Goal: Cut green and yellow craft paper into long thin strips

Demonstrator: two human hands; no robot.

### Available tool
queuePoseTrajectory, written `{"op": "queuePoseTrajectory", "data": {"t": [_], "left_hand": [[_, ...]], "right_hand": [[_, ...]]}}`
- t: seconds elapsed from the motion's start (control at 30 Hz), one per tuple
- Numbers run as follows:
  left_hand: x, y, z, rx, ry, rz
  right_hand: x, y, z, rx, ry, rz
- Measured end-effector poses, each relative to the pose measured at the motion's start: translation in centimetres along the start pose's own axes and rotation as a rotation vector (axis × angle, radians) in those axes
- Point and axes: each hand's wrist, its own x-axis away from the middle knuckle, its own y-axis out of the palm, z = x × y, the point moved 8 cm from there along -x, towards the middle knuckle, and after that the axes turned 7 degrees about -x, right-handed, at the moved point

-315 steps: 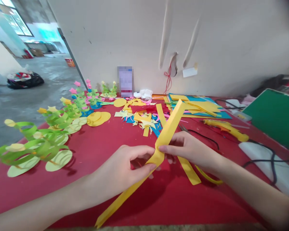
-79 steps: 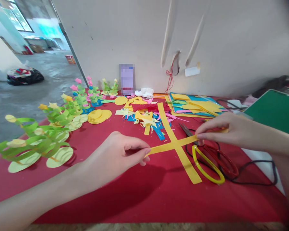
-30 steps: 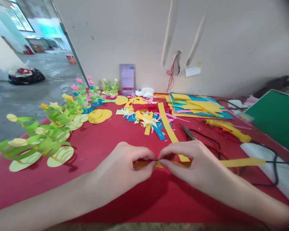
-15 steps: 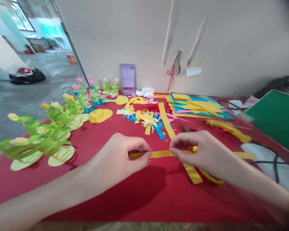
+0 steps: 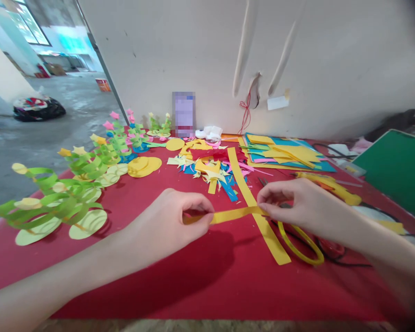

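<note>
A narrow yellow paper strip is stretched between my two hands, above the red table. My left hand pinches it between thumb and fingertips. At the other side my right hand pinches the same strip, and its far end pokes out beyond my right wrist. Below, a wider yellow paper strip lies slanting across the table, passing under the held one. Scissors with yellow handles lie beside my right hand, partly covered by it.
Paper scraps are heaped mid-table. Yellow paper discs and green curled paper plants stand on the left. A yellow glue gun, a cable and stacked paper sheets are on the right. A phone leans on the wall.
My right hand has moved right and slightly up, so a longer piece of strip shows between my hands. My left hand has shifted slightly left. The scissors' handles are more exposed.
</note>
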Motion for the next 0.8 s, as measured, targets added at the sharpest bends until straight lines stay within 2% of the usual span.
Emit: {"op": "queuePoseTrajectory", "data": {"t": [0.17, 0.27, 0.43, 0.63, 0.8], "left_hand": [[0.1, 1.1, 0.1, -0.07, 0.032, -0.038], [0.2, 1.7, 0.5, -0.078, 0.054, -0.077], [0.5, 2.1, 1.3, -0.114, 0.076, -0.072], [0.6, 2.3, 1.2, -0.159, 0.089, -0.079], [0.2, 2.1, 0.5, -0.15, 0.074, -0.095]], "right_hand": [[0.0, 2.2, -1.4, 0.01, 0.006, -0.011], [0.2, 3.6, -2.4, 0.009, -0.056, 0.007], [0.6, 5.4, -3.5, 0.002, -0.126, 0.027], [0.9, 5.8, -4.0, 0.017, -0.129, 0.024], [1.3, 4.8, -4.0, 0.103, -0.171, 0.07]]}}
